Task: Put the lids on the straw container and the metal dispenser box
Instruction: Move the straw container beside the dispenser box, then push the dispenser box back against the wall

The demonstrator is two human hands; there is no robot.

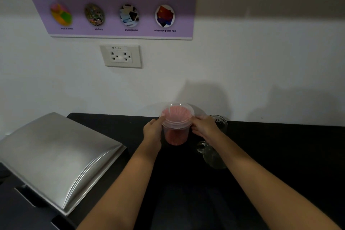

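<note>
A clear plastic straw container full of pink straws stands on the black counter near the wall. A clear round lid sits on its top. My left hand grips the lid's left edge and my right hand grips its right edge. At the left stands the metal dispenser box, with its curved steel lid lying on top of it.
A clear glass jar stands behind my right hand, and a clear glass piece with a knob lies under my right forearm. A wall socket and a purple poster hang on the white wall behind.
</note>
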